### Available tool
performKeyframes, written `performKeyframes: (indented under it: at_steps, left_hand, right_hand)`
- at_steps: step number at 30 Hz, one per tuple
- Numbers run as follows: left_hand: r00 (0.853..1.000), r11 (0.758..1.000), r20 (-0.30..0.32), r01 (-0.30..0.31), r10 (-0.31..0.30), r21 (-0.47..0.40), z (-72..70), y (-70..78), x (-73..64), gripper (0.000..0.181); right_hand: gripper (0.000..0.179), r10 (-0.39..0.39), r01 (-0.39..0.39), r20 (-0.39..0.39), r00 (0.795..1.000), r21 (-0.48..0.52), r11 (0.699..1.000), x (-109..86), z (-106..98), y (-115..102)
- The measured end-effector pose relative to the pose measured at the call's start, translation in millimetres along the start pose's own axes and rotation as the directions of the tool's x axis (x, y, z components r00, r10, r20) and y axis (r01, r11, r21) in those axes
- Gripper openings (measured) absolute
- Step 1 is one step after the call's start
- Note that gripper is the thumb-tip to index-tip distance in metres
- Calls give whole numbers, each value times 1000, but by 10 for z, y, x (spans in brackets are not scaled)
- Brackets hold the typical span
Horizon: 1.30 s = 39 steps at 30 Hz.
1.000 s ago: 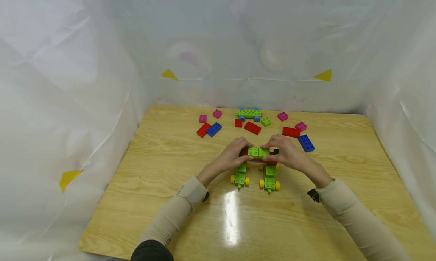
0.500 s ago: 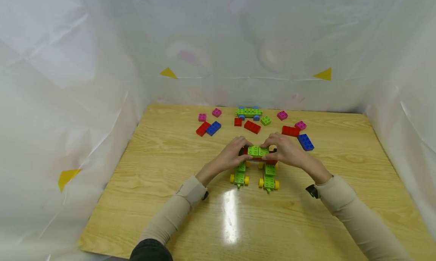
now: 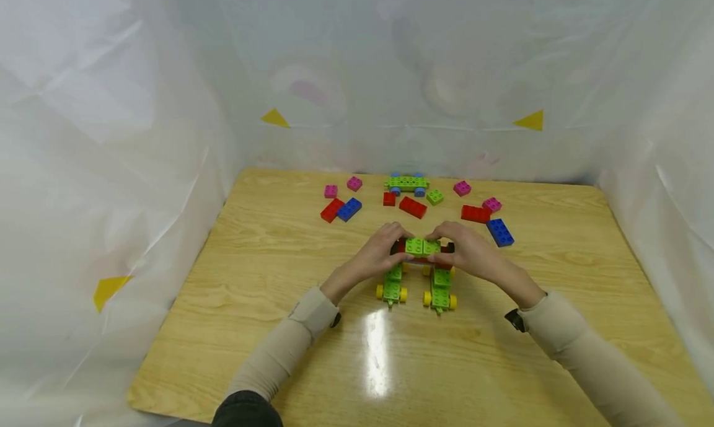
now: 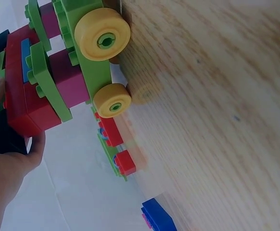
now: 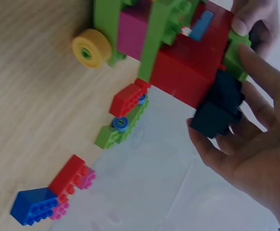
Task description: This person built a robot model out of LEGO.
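Note:
A toy brick structure stands on the table, with two light green bricks [image 3: 423, 247] on top of a red layer [image 5: 185, 67]. Black bricks [image 5: 218, 106] sit at its ends, and purple bricks [image 4: 70, 79] show lower down. Beneath are two green wheeled bases [image 3: 392, 292] with yellow wheels [image 4: 102, 34]. My left hand [image 3: 380, 251] grips the structure's left end, thumb in front and fingers behind. At the right end, my right hand [image 3: 467, 248] grips it in the same way, fingertips by the green and black bricks. Both hands partly cover the red layer.
Behind the structure lies a green base with blue wheels [image 3: 408, 183]. Loose bricks lie around it: a blue brick [image 3: 349, 209] and a red brick [image 3: 332, 210] at left, another blue brick [image 3: 500, 232] at right, and several pink bricks. White sheeting [image 3: 390, 74] encloses the table.

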<state>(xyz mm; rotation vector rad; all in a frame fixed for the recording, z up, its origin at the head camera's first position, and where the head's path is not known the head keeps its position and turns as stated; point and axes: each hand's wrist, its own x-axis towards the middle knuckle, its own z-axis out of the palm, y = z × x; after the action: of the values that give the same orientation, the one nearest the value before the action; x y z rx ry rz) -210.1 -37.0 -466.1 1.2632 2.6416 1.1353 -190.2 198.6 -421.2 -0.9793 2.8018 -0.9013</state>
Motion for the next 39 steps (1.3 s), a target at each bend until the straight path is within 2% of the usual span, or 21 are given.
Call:
performKeyframes:
  at_steps: [5, 9, 14, 21, 26, 31, 34, 39]
  left_hand:
    - [1000, 1000, -3, -6, 6, -3, 4, 7, -6, 31]
    - [1000, 1000, 2, -5, 5, -1, 5, 11, -2, 31]
    - [1000, 1000, 3, -8, 8, -3, 14, 15, -8, 31]
    - [1000, 1000, -14, -21, 21, -7, 18, -3, -15, 31]
    - [1000, 1000, -20, -17, 17, -9, 11, -15, -21, 31]
    - [1000, 1000, -7, -19, 19, -5, 16, -10, -16, 30]
    - [1000, 1000, 2, -13, 13, -7, 21, -2, -15, 30]
    - [1000, 1000, -2, 10, -10, -17, 10, 10, -18, 30]
  right_hand:
    - [41, -34, 34, -88, 996, -9, 999, -65, 79, 29]
    - [36, -72, 69, -107, 992, -33, 997, -73, 81, 36]
    - [33, -100, 96, -95, 990, -46, 994, -44, 42, 16]
    - [34, -85, 81, -71, 994, -47, 996, -6, 7, -18]
    - [35, -105, 100, -71, 992, -71, 992, 1, 11, -29]
    - [34, -92, 88, -61, 994, -64, 994, -12, 19, -13]
    - [34, -85, 82, -47, 995, -59, 995, -17, 14, 4]
    - [32, -116, 114, -24, 993, -73, 991, 15, -16, 10]
